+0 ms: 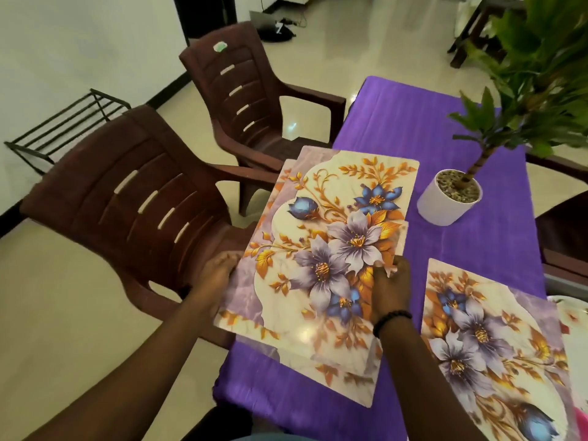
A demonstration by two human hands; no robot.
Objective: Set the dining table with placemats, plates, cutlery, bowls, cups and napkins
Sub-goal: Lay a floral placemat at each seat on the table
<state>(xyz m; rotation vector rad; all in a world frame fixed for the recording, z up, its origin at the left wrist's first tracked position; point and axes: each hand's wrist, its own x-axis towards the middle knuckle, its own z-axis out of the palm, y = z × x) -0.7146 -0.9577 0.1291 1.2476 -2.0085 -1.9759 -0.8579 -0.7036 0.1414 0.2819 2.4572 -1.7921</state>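
Note:
A floral placemat (334, 218) with purple and blue flowers is held slightly above the purple tablecloth (413, 122). My left hand (219, 275) grips its left edge, and my right hand (389, 288) pinches its right edge. Under it lies another floral placemat (343, 370), its near part showing on the cloth. A third floral placemat (490, 345) lies flat on the table to the right. At the far right edge a plate (572, 316) with a floral print peeks into view.
A white pot (445, 202) with a green plant stands at the table's middle right. Two brown plastic chairs (136, 198) (248, 100) stand along the table's left side. A black metal rack (63, 128) sits by the wall.

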